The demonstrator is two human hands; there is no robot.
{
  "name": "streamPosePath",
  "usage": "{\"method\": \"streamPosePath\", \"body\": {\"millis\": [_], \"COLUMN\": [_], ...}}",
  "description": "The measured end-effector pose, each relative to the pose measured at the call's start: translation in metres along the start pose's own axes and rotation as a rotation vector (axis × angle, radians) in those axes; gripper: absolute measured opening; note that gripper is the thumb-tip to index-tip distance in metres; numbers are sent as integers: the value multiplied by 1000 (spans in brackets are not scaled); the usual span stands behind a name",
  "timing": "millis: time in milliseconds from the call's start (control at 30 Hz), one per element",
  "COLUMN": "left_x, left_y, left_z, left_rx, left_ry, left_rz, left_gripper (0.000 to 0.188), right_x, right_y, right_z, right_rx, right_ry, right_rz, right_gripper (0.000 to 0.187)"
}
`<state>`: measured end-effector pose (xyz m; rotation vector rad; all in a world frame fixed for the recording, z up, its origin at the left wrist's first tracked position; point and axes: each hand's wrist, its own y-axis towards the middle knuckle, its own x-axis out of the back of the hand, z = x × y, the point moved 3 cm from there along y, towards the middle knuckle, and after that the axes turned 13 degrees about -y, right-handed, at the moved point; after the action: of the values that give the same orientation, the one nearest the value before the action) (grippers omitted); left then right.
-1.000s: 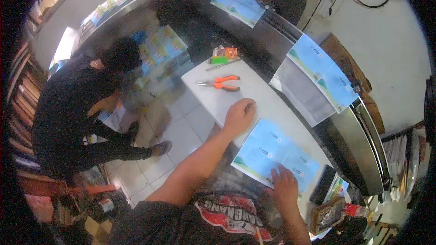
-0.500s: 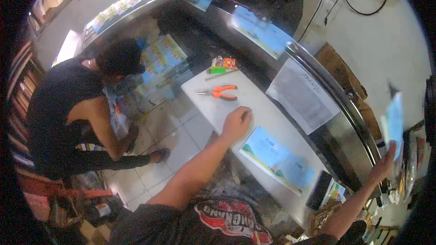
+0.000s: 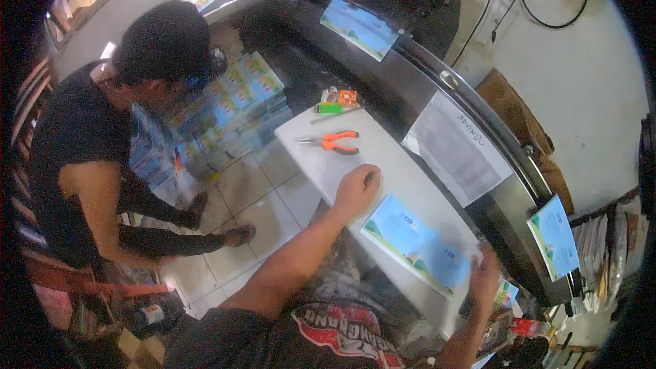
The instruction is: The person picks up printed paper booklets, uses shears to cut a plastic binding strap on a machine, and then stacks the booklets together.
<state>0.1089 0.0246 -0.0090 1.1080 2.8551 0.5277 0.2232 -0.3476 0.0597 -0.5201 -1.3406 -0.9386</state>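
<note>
My left hand (image 3: 357, 188) rests on the white tabletop (image 3: 290, 130) with its fingers curled in and nothing visible in them. Just beyond it lie orange-handled pliers (image 3: 330, 141). Beside that hand is a wide light-blue printed sheet (image 3: 413, 239) with a green lower border, perhaps the top of a stack. My right hand (image 3: 484, 277) is over the table's right end, at the sheet's edge, its fingers smeared by motion. A similar blue printed sheet (image 3: 555, 238) sits on the right end of a long dark metal machine (image 3: 506, 232); another sheet (image 3: 359, 27) is at its far end.
A person (image 3: 89, 130) in dark clothes bends beside stacked printed sheets (image 3: 232, 102) on the left. A green lighter (image 3: 329, 108) and small packets lie at the table's far corner. White paper (image 3: 456, 147) hangs on the machine's side. Piled papers (image 3: 608, 246) stand at right.
The blue sheet from my right hand now rests on the machine's right end, and that hand has come back to the table. The far sheet shifted left. The other person has raised their head.
</note>
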Motion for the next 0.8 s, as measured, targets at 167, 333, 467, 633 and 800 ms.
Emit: {"method": "streamPosePath", "body": {"millis": [167, 333, 467, 633, 800], "left_x": [1, 2, 3, 1, 4], "left_y": [-1, -1, -4, -5, -3], "left_z": [0, -1, -5, -7, -3], "left_rx": [-18, -28, -22, -8, 25], "left_ry": [-4, 37, 16, 35, 47], "left_rz": [-12, 4, -7, 45, 19], "left_gripper": [20, 21, 21, 23, 22], "right_x": [-35, -60, -76, -74, -75], "right_y": [-17, -22, -28, -32, -25], "right_z": [68, 89, 88, 90, 92], "right_rx": [172, 86, 90, 90, 95], "right_ry": [164, 220, 244, 259, 252], "right_rz": [159, 204, 107, 52, 84], "right_gripper": [42, 43, 44, 42, 43]}}
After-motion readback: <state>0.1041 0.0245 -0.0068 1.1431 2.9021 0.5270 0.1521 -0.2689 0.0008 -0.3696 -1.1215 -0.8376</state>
